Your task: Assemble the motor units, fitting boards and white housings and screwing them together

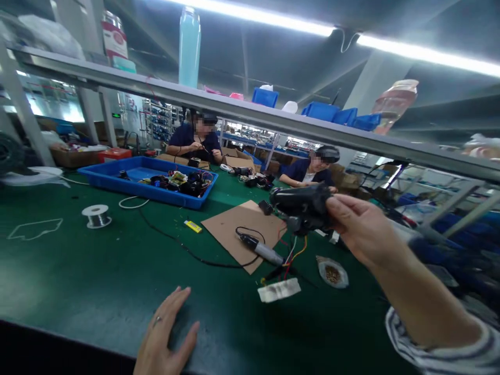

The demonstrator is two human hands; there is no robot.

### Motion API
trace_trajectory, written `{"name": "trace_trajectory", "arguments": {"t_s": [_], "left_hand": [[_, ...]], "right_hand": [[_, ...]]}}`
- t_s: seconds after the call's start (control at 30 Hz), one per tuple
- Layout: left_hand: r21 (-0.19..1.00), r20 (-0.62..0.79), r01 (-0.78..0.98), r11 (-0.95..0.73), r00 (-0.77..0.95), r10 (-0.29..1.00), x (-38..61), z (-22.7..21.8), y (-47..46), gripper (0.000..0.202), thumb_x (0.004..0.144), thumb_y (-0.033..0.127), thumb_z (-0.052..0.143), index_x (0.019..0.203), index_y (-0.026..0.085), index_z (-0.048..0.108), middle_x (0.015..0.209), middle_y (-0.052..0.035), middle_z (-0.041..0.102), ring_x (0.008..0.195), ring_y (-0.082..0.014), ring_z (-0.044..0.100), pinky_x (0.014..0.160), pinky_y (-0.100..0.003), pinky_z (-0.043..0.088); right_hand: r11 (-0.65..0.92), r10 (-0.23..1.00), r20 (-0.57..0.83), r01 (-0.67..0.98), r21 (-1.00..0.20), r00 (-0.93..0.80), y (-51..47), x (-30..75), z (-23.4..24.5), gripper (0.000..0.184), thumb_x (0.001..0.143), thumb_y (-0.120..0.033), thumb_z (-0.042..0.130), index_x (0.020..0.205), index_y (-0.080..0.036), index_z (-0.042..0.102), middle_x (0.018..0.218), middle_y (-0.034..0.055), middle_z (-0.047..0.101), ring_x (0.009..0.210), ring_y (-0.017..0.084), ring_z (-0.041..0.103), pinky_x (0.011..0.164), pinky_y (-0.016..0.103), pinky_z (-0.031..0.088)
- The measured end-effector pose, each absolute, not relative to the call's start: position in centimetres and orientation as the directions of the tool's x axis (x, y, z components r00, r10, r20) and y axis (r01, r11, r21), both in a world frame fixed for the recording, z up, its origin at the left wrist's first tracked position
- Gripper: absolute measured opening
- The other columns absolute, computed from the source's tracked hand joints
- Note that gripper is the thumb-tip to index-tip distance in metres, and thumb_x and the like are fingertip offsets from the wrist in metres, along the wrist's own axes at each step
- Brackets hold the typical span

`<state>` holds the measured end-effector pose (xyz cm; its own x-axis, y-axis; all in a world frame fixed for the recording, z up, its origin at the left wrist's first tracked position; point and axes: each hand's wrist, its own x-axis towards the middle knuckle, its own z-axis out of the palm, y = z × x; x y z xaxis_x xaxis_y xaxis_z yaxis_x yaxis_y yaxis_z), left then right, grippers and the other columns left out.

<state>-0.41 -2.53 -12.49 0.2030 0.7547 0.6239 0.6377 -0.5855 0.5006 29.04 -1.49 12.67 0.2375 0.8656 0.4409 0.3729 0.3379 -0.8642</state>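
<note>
My right hand (361, 229) grips a black plastic housing (302, 205) by its right end, lifted above the bench. Red, white, yellow and black wires hang from the housing, and a white wrapped piece (279, 290) dangles at their lower end. Low in the view, my left hand (167, 333) is spread over the green mat with nothing in it; a ring shows on one finger. Behind the hanging wires, a grey and black electric screwdriver (261, 249) lies on a cardboard sheet (226, 224), its black cord running left across the mat.
A blue tray (144, 190) of wired parts stands at the back left. Nearby are a solder wire spool (96, 216) and a small yellow packet (192, 226). A bag of brass-coloured screws (332, 273) lies right. A shelf (234, 107) crosses overhead; two people sit opposite.
</note>
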Motion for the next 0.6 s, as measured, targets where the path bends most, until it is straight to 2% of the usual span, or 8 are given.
{"name": "trace_trajectory", "arguments": {"t_s": [0.1, 0.17, 0.27, 0.33, 0.4, 0.5, 0.6], "left_hand": [[0.637, 0.565, 0.552, -0.537, 0.140, 0.813, -0.6, -10.7, -3.9, 0.060, 0.082, 0.035, 0.053, 0.134, 0.022, 0.028, 0.126, -0.0104, 0.047, 0.117, -0.0238, 0.047, 0.095, -0.041, 0.043], [0.677, 0.579, 0.487, -0.552, 0.111, 0.808, -0.8, -9.2, -4.8, 0.067, 0.080, 0.035, 0.056, 0.137, 0.021, 0.023, 0.130, -0.0121, 0.043, 0.119, -0.0247, 0.044, 0.099, -0.043, 0.039], [0.641, 0.640, 0.468, -0.608, 0.112, 0.761, -1.2, -7.3, -5.3, 0.076, 0.077, 0.031, 0.061, 0.139, 0.020, 0.019, 0.136, -0.0139, 0.034, 0.122, -0.0259, 0.040, 0.101, -0.044, 0.036], [0.568, 0.675, 0.519, -0.639, 0.151, 0.722, -1.8, -6.7, -4.9, 0.076, 0.076, 0.029, 0.061, 0.139, 0.020, 0.019, 0.138, -0.0139, 0.030, 0.124, -0.0269, 0.037, 0.100, -0.044, 0.038], [0.513, 0.662, 0.580, -0.633, 0.202, 0.721, -2.3, -6.9, -4.1, 0.072, 0.076, 0.024, 0.057, 0.139, 0.021, 0.021, 0.138, -0.0130, 0.030, 0.126, -0.0270, 0.035, 0.098, -0.042, 0.039], [0.506, 0.584, 0.614, -0.605, 0.272, 0.765, -3.0, -8.5, -3.1, 0.067, 0.072, 0.014, 0.049, 0.136, 0.022, 0.027, 0.131, -0.0110, 0.039, 0.120, -0.0247, 0.042, 0.095, -0.040, 0.043], [0.540, 0.518, 0.613, -0.576, 0.297, 0.802, -3.3, -10.4, -2.9, 0.063, 0.071, 0.015, 0.052, 0.130, 0.024, 0.034, 0.124, -0.0095, 0.043, 0.113, -0.0228, 0.048, 0.092, -0.038, 0.045]], "right_hand": [[0.277, 0.945, 0.326, 0.497, -0.822, 0.012, -2.6, 24.6, 9.0, 0.033, 0.074, -0.045, 0.063, 0.079, -0.012, 0.062, 0.068, 0.0022, 0.059, 0.058, 0.011, 0.054, 0.050, 0.019, 0.042], [0.306, 0.936, 0.351, 0.583, -0.753, -0.039, -3.1, 21.6, 6.7, 0.032, 0.078, -0.045, 0.059, 0.078, -0.013, 0.061, 0.068, 0.0020, 0.057, 0.057, 0.011, 0.051, 0.049, 0.021, 0.039], [0.382, 0.889, 0.448, 0.700, -0.603, -0.100, -3.5, 17.0, 3.2, 0.029, 0.080, -0.042, 0.059, 0.072, -0.015, 0.057, 0.071, 0.0021, 0.056, 0.065, 0.013, 0.051, 0.057, 0.024, 0.039], [0.379, 0.890, 0.438, 0.746, -0.548, -0.130, -3.7, 14.1, 0.9, 0.029, 0.081, -0.043, 0.056, 0.073, -0.015, 0.057, 0.076, 0.0028, 0.057, 0.069, 0.015, 0.053, 0.061, 0.026, 0.040], [0.375, 0.901, 0.396, 0.779, -0.503, -0.178, -3.7, 11.9, -1.3, 0.025, 0.084, -0.040, 0.054, 0.081, -0.016, 0.059, 0.084, 0.0044, 0.059, 0.079, 0.017, 0.056, 0.067, 0.027, 0.044], [0.400, 0.910, 0.311, 0.784, -0.476, -0.275, -4.0, 10.5, -3.3, 0.020, 0.084, -0.030, 0.053, 0.096, -0.015, 0.060, 0.096, 0.0067, 0.060, 0.091, 0.020, 0.056, 0.076, 0.030, 0.047], [0.449, 0.893, 0.282, 0.720, -0.530, -0.350, -5.3, 12.0, -3.7, 0.038, 0.084, -0.032, 0.054, 0.118, -0.017, 0.052, 0.114, 0.0062, 0.057, 0.104, 0.019, 0.052, 0.090, 0.030, 0.044]]}}
